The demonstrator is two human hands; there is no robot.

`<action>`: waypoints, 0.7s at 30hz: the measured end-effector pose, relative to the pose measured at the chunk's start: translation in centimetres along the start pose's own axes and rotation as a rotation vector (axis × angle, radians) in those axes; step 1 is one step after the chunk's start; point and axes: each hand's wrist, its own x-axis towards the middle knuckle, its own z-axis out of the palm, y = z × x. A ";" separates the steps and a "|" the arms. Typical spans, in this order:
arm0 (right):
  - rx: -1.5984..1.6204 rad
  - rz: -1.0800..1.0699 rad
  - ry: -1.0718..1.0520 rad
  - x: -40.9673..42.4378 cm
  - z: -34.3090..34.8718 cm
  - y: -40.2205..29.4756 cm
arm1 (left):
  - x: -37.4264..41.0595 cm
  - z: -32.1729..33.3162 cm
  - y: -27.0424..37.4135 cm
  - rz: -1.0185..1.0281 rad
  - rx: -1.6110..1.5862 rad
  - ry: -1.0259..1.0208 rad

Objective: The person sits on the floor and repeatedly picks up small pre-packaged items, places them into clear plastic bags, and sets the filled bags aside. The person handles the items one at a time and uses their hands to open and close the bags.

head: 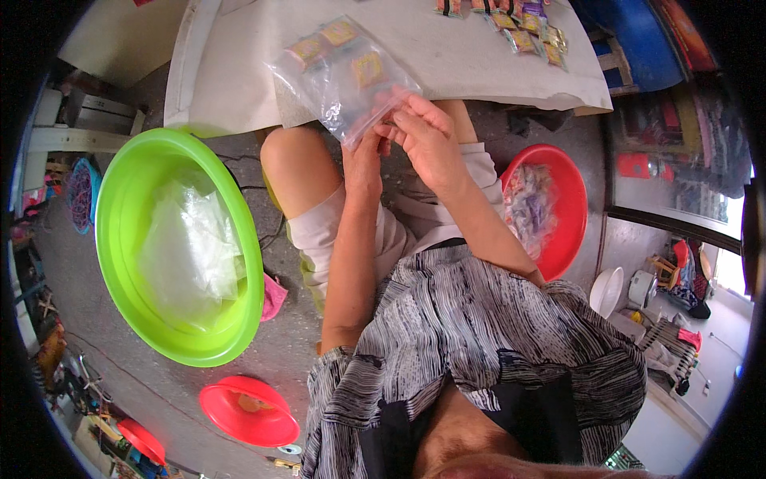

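Both my hands are at the near edge of a clear plastic bag (335,96), in front of the white-covered table (239,78). My left hand (364,158) pinches the bag's near corner. My right hand (422,129) has its fingers bent at the same edge, close to my left fingertips; whether it grips the film is hard to tell. Several small yellow-and-pink wrapped packets (367,69) lie in or under the bag, seen through the film. More small packets (520,41) lie in a group at the table's far right, some with purple or gold wrapping.
A green basin (256,287) holding clear plastic bags (191,251) stands on the floor at my left. At my right is a red basin (571,221) with wrapped packets (531,209) inside. A smaller red basin (248,425) sits on the floor at the lower left.
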 end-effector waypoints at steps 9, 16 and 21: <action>0.087 -0.016 0.041 0.3 0.0 0.0 | -0.3 0.3 0.6 0.014 0.006 -0.035; 0.107 0.012 0.060 0.4 0.9 0.0 | -0.3 -0.5 0.6 0.034 0.049 -0.035; -0.258 0.096 0.008 -1.3 0.2 -1.2 | -0.8 -0.8 0.7 0.063 0.047 0.041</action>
